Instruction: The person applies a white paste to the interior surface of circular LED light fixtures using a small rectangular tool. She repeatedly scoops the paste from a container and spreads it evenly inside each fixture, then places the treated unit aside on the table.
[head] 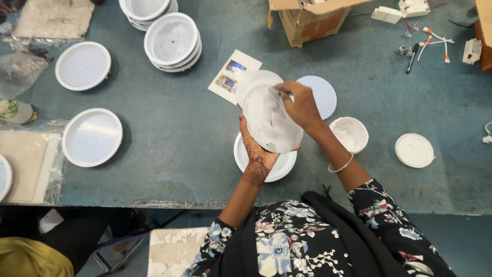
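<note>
My left hand holds a round white lamp housing tilted up from below, over a white ring housing that lies on the blue table. My right hand grips a thin brush whose tip touches the upper part of the held housing, which is smeared with white paste. A small round tub of white paste stands just right of my right forearm. A round white perforated disc lies behind my right hand.
Finished round lamps lie at the left; stacks of white housings stand at the back. A printed card, a cardboard box, a white lid and loose wired parts are also on the table.
</note>
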